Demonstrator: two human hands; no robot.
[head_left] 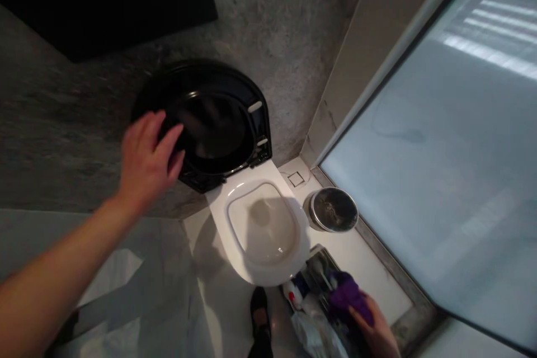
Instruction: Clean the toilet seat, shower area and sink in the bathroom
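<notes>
My right hand [375, 327] is pinching a purple cloth [349, 297]; my left [146, 154], fingers part-spread, is nearing the raised black seat [260, 123].

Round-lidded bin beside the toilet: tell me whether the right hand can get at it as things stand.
Likely yes: mostly pale floor shows between the right hand and the bin. The hand's fingers are on a purple item, though, which may hamper it.
</notes>
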